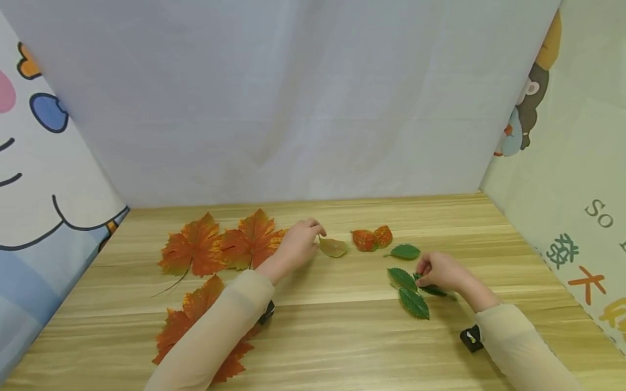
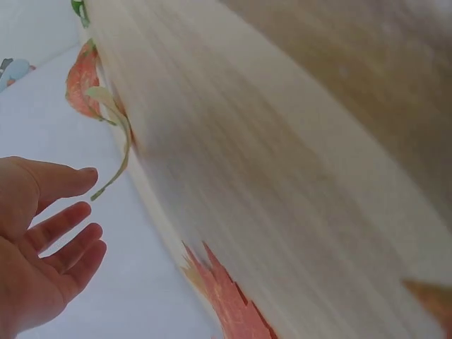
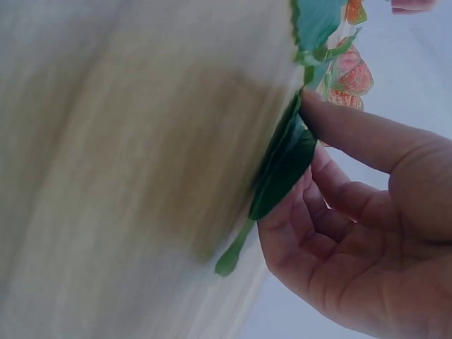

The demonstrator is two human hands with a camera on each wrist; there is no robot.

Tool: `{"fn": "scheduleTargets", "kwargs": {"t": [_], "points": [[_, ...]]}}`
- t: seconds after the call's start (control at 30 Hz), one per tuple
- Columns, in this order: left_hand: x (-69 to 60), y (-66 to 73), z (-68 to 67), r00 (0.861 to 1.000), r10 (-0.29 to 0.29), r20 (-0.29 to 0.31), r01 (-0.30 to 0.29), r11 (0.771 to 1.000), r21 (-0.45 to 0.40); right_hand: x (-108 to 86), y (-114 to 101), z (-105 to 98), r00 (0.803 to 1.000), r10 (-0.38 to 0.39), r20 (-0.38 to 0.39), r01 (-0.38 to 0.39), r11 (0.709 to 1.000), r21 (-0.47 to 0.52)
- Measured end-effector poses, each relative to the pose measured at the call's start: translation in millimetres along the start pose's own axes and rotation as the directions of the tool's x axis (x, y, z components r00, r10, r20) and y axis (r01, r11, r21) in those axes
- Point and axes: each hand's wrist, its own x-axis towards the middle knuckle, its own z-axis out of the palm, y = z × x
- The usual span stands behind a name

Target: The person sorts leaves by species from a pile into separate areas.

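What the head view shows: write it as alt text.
A person's right-hand grip holds a green leaf at a wood-grain table; the left-hand grip is beside a yellowish leaf. Large orange leaves lie left, small red leaves and more green leaves toward the right.

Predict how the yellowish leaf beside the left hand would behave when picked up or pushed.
The yellowish leaf is probably light, since it looks thin from the side. It may be springy rather than limp, as it arches in the left wrist view. Its broad shape suggests sliding more than rolling.

Wood-grain tbl (image 1: pixel 342 347); orange lvs (image 1: pixel 193 244), green lvs (image 1: pixel 413 303) atop
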Motion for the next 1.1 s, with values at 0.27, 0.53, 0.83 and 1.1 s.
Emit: {"fn": "scheduleTargets", "kwargs": {"t": [0.27,0.53,0.83,1.1], "points": [[6.0,-2.5,11.1,0.996,0.078,0.032,-0.081,0.989,0.121,-0.4,-0.1,-0.8,1.0,0.003,0.002,-0.003,1.0,0.016],[6.8,1.6,16.7,0.996,0.08,0.049,-0.088,0.978,0.191,-0.7,-0.6,-1.1,1.0,0.013,0.006,-0.013,1.0,0.007],[7.3,3.0,19.3,0.996,0.072,0.051,-0.081,0.972,0.22,0.3,0.4,0.3,1.0,0.014,0.008,-0.014,1.0,0.013],[8.2,4.5,20.3,0.997,0.067,0.049,-0.077,0.965,0.252,0.4,0.5,0.2,1.0,0.022,0.007,-0.022,1.0,-0.001]]}}
